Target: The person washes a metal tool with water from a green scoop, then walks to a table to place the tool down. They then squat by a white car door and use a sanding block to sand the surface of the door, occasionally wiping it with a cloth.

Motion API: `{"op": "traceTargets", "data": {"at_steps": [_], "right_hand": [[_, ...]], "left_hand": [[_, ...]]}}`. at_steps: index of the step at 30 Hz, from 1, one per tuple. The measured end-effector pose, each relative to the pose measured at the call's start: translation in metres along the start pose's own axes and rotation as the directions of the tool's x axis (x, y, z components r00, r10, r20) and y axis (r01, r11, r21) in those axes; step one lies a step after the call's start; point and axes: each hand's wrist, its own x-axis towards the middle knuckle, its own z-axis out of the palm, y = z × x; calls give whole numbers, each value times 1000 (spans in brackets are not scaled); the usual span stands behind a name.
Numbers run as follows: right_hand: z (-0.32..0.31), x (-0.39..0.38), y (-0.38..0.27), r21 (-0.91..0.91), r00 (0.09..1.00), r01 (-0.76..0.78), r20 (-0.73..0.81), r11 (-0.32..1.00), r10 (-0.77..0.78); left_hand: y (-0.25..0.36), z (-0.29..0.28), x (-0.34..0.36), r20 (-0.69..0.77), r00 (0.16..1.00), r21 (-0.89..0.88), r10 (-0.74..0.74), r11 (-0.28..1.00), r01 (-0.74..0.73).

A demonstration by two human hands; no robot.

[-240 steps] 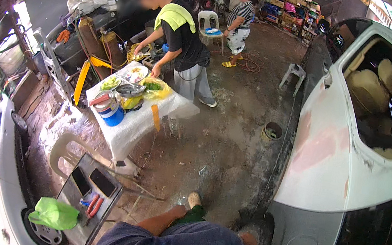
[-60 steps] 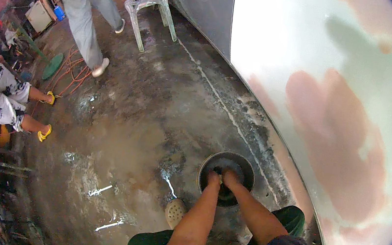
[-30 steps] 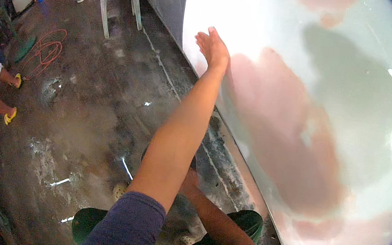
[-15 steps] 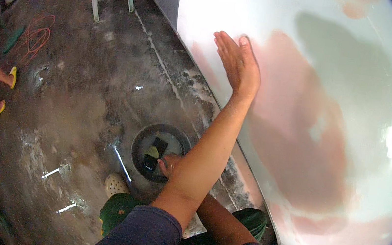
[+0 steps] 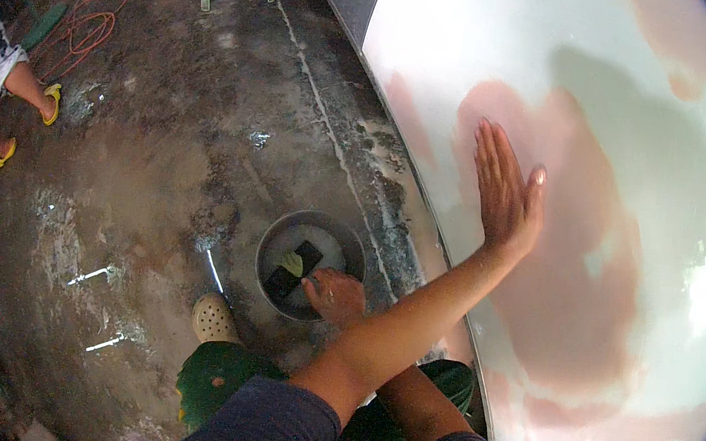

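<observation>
Pressing flat and open on the car panel (image 5: 657,216), the left hand (image 5: 504,191) holds nothing, while the right hand (image 5: 334,294) dips half-curled into the basin (image 5: 274,241) beside a pad (image 5: 293,271).

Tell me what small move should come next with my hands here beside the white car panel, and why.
Probably lift the dark rectangular pad out of the round grey water basin with the right hand, which rests by it. The left hand lies flat on the pink patch of the white car panel.
</observation>
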Motion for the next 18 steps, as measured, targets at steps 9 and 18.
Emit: {"op": "traceTargets", "data": {"at_steps": [9,18], "right_hand": [[0,5,-8,-15,996,-10,90,1000,11],[41,-3,9,30,999,-46,-26,998,47]], "left_hand": [[-22,-1,-87,191,960,-7,205,978,-207],[-1,-28,96,249,561,6,789,578,-816]]}}
